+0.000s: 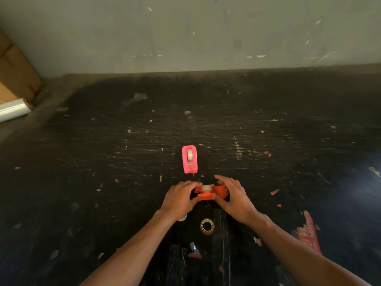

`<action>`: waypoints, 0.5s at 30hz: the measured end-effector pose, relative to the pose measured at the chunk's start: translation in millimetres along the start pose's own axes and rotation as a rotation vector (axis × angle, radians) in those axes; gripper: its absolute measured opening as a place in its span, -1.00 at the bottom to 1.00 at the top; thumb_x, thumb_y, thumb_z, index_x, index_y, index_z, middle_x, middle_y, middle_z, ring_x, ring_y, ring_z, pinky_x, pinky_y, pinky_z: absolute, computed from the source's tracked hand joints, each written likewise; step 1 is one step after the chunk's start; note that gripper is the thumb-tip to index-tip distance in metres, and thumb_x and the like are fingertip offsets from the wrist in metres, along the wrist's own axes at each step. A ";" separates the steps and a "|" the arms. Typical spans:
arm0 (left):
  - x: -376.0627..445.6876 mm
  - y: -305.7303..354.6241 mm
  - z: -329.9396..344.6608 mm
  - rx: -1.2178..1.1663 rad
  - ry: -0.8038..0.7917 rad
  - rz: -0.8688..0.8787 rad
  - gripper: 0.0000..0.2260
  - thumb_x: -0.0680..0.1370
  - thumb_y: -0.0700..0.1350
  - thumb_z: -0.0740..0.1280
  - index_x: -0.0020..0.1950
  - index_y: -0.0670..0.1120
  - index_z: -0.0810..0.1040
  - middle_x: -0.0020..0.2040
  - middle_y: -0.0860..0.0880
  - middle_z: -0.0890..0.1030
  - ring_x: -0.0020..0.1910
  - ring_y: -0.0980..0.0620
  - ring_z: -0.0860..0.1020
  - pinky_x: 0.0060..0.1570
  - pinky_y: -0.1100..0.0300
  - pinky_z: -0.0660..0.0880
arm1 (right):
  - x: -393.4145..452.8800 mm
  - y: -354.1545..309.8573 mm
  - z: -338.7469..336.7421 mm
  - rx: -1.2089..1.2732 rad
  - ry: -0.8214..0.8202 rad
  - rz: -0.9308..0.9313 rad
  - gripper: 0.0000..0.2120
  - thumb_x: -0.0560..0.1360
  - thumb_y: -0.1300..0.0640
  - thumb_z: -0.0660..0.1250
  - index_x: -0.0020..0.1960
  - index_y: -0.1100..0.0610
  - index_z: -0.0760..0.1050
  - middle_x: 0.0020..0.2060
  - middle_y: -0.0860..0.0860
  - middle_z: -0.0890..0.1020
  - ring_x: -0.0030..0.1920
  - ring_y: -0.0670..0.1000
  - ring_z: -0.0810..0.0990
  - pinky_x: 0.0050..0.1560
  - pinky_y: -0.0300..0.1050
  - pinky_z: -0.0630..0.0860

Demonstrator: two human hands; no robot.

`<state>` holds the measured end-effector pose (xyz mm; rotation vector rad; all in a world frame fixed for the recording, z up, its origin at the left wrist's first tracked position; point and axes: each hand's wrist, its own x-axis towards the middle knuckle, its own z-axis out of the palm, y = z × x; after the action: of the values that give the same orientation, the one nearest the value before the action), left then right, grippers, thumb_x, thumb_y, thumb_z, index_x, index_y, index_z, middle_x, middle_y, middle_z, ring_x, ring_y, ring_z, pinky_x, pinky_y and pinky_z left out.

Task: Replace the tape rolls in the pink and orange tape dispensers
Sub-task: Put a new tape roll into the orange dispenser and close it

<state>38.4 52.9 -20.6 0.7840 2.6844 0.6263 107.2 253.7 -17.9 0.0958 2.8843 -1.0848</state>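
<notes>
Black, badly scratched desk [123, 162] fills most of the view, flecked with bits of torn tape and red scraps. Grey scuffed wall [206, 34] runs along its far edge. Cardboard box [16, 73] leans in the far left corner, with a roll of clear film [14, 109] lying just in front of it. Red printed sticker [309, 234], partly torn, is stuck to the desk on the near right.

Two bare forearms reach in from the bottom edge. Left hand [178, 200] and right hand [235, 196] sit close together, both clamped on the orange tape dispenser [211, 191], one at each end. Left thumb and fingers pinch the end that carries a pale tape roll; right hand wraps the other end. Whether the dispenser rests on the desk or is lifted slightly cannot be told.

Pink tape dispenser [189, 159] stands on the desk just beyond the hands, apart from them, lengthwise away from the camera, with a whitish roll seated in it.

Loose tape roll [207, 226], yellowish with a pale core, lies flat on the desk near the camera, between the two forearms. Small white round piece [183, 217] shows just under the left wrist, mostly hidden; its nature cannot be told.
</notes>
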 end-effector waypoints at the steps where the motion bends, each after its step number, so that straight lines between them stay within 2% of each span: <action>1: -0.2 -0.7 1.4 -0.002 0.007 0.003 -0.51 0.56 0.01 0.40 0.47 0.09 0.38 0.42 0.06 0.50 0.41 0.05 0.44 0.40 -0.04 0.40 | -2.6 0.2 2.8 -0.011 0.089 -0.021 -0.50 0.52 0.02 0.38 0.42 -0.08 0.35 0.23 -0.09 0.49 0.25 -0.08 0.39 0.36 0.05 0.35; 4: -1.3 -2.5 5.2 -0.025 0.015 0.002 -0.51 0.57 -0.01 0.39 0.48 0.10 0.37 0.42 0.06 0.49 0.41 0.05 0.44 0.40 -0.05 0.41 | -9.1 0.3 15.0 -0.142 0.197 -0.143 -0.71 0.54 0.04 0.36 0.26 -0.07 0.52 0.16 -0.08 0.51 0.19 -0.06 0.41 0.21 -0.02 0.40; 10: -1.0 -2.2 6.6 -0.041 0.027 -0.014 -0.51 0.56 -0.03 0.41 0.47 0.11 0.37 0.42 0.06 0.50 0.40 0.05 0.46 0.38 -0.06 0.43 | -9.4 -5.6 24.1 -0.222 0.218 -0.166 -0.70 0.52 0.08 0.39 0.24 -0.08 0.56 0.10 -0.06 0.57 0.19 0.00 0.45 0.18 -0.02 0.41; 15: -1.7 -1.9 7.2 -0.045 0.023 -0.015 -0.51 0.56 -0.03 0.40 0.48 0.11 0.37 0.42 0.06 0.49 0.40 0.05 0.46 0.39 -0.06 0.42 | -9.3 -12.9 25.6 -0.210 0.213 -0.114 -0.71 0.55 0.06 0.33 0.24 -0.18 0.55 0.06 -0.14 0.60 0.21 -0.06 0.44 0.22 -0.04 0.30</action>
<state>41.6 52.9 -27.5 0.7486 2.6841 0.6935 116.3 226.7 -28.0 0.0386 3.2113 -0.8251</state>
